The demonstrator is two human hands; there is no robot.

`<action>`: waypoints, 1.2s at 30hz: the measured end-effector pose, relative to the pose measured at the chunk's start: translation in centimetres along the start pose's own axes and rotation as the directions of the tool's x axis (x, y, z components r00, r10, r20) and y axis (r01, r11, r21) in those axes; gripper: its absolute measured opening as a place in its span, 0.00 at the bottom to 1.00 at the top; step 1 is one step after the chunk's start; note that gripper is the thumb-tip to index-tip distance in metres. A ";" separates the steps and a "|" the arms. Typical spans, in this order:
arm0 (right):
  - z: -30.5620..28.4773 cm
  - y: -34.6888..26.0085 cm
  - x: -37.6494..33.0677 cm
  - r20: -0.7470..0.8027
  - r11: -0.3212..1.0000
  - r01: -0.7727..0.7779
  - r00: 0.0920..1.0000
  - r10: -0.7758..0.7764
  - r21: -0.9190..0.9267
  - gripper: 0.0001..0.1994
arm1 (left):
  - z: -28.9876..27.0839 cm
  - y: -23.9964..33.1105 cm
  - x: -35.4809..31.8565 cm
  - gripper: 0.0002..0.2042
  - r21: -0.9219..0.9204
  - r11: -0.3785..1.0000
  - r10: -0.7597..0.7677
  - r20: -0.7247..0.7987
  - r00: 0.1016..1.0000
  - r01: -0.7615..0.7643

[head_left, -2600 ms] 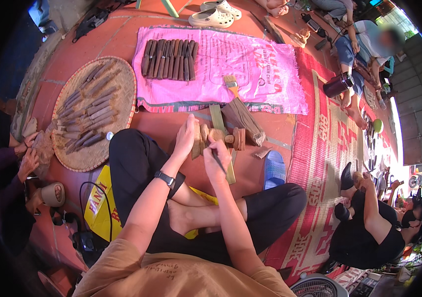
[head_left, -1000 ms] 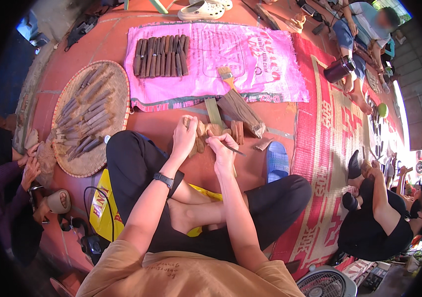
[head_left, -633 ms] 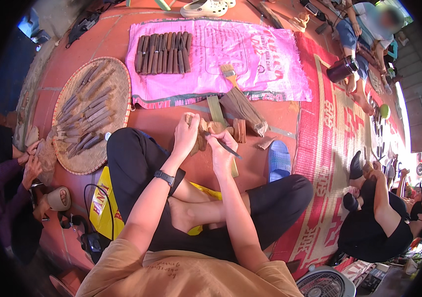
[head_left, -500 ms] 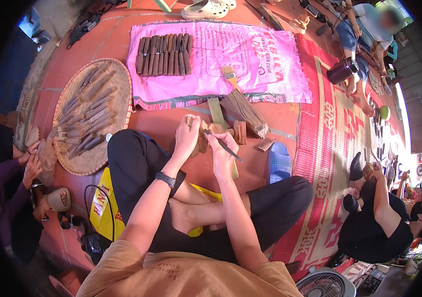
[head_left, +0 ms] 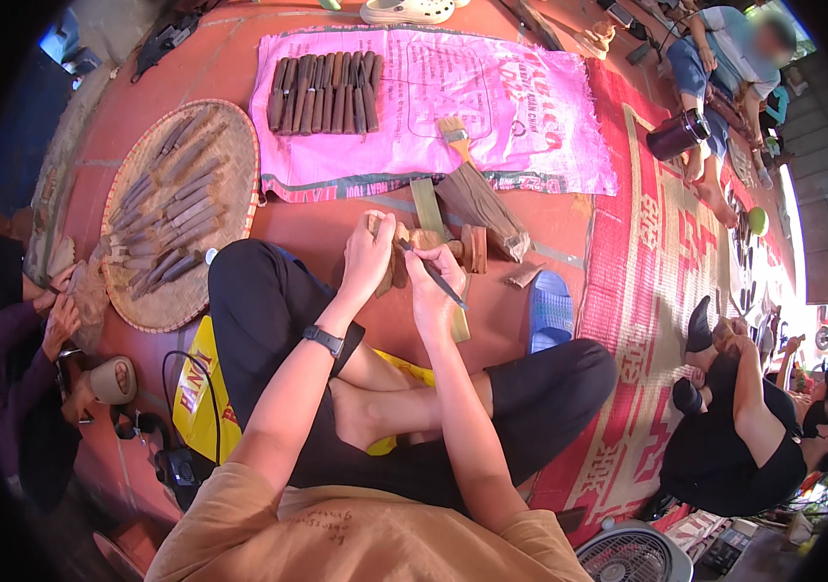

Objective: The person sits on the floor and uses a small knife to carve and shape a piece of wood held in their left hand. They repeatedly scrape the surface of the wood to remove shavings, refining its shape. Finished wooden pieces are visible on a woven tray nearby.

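Observation:
My left hand point(head_left: 369, 256) is closed on a carved piece of brown wood point(head_left: 475, 249), which is partly hidden behind both hands. Pinched in my right hand point(head_left: 436, 283) is a slim dark carving tool point(head_left: 447, 284), its tip against or very near the wood between the hands. Just beyond my hands a flat greenish wooden strip point(head_left: 426, 208) lies on the tiles. Beside it rests a dark, rough wood block point(head_left: 485, 210), with a flat brush point(head_left: 454, 136) at its far end.
A pink woven sack point(head_left: 433, 78) bears rows of dark-handled tools point(head_left: 326, 94). A round woven tray point(head_left: 115, 278) with more tools stands left. Blue slipper point(head_left: 551, 308), red mat point(head_left: 617, 378) and a dark flask point(head_left: 678, 136) lie right. Other people sit on both sides; a fan point(head_left: 632, 555) stands near right.
The view has tilted slightly, so the sack and tray sit higher in the picture. Both hands keep nearly the same grip, with only a small shift of the right hand and tool.

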State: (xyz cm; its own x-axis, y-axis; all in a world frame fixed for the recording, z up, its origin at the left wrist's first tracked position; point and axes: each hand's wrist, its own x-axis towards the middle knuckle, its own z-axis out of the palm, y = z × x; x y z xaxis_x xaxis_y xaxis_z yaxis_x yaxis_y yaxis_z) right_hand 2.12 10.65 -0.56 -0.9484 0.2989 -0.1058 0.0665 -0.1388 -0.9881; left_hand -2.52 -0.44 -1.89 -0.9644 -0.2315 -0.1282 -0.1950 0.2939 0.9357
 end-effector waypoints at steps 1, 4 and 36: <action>-0.1 0.2 0.1 0.010 1.000 0.013 1.000 -0.013 0.005 0.05 | -0.1 0.2 0.1 0.18 0.001 1.000 -0.002 -0.005 1.000 0.002; -0.1 0.2 -0.1 -0.013 0.999 0.032 0.999 -0.032 -0.007 0.04 | -0.1 0.5 -0.3 0.18 0.008 1.000 -0.022 -0.016 1.000 0.022; 0.2 -0.1 0.1 0.006 0.973 -0.059 0.998 0.059 0.223 0.01 | -0.5 1.1 -0.2 0.20 0.004 0.999 -0.052 0.005 0.999 0.052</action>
State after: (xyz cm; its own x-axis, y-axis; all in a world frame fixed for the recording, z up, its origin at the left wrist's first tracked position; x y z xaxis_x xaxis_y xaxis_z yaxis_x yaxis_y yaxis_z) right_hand 1.99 10.46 -0.40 -0.9445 0.2848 -0.1636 0.0517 -0.3631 -0.9303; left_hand -2.51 -0.50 -0.69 -0.9539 -0.2418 -0.1780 -0.2452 0.2852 0.9266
